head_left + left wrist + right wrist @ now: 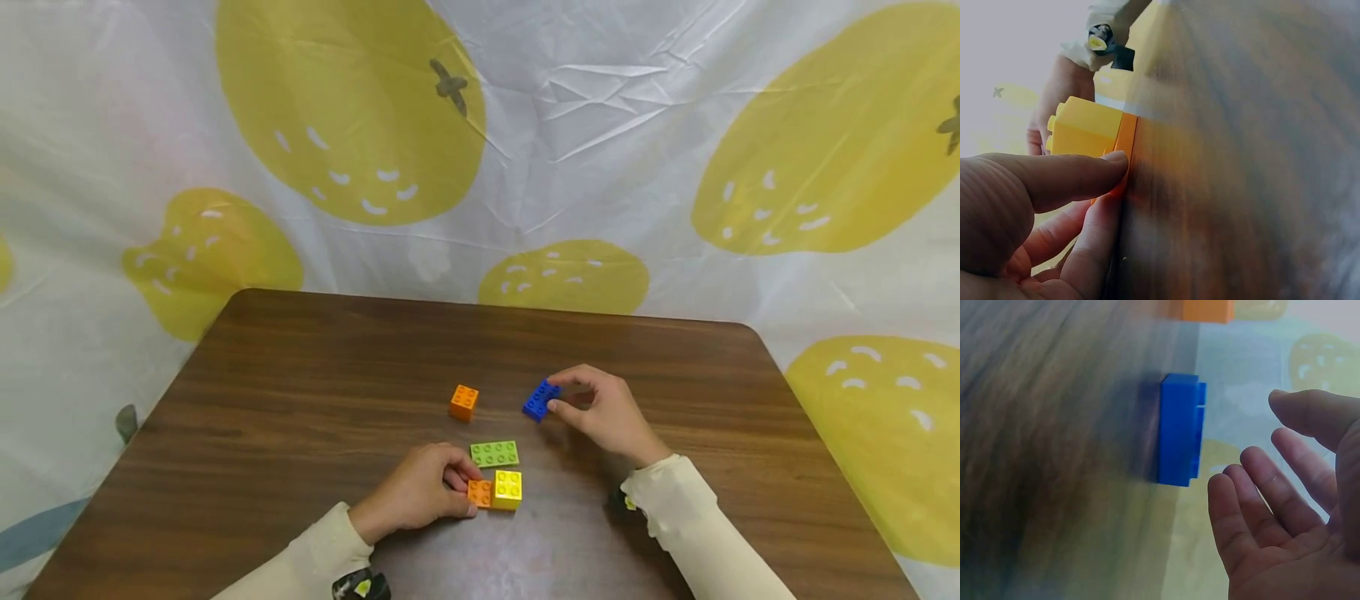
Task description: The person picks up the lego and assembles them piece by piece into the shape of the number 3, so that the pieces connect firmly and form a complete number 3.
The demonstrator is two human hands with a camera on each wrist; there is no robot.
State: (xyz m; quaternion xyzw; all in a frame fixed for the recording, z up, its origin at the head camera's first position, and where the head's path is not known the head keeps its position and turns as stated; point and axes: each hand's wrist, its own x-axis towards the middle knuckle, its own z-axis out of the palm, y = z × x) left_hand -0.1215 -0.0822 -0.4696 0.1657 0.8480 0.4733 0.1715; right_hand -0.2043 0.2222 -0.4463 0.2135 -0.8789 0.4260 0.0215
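In the left wrist view, the left hand (1007, 206) covers part of the flat orange brick (1125, 134), and the yellow brick (1088, 125) hides some of the right hand (1061, 90). The right wrist view crops another orange brick (1208, 309) (only a stub shows) and blurs the tabletop (1054, 425) into streaks.

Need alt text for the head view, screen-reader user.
A person's left hand pinches a flat orange brick with a yellow brick on its right end; the right hand, thumb and fingers parted, is at a blue brick. A green brick and, farther back, a small orange brick sit on the same brown table.
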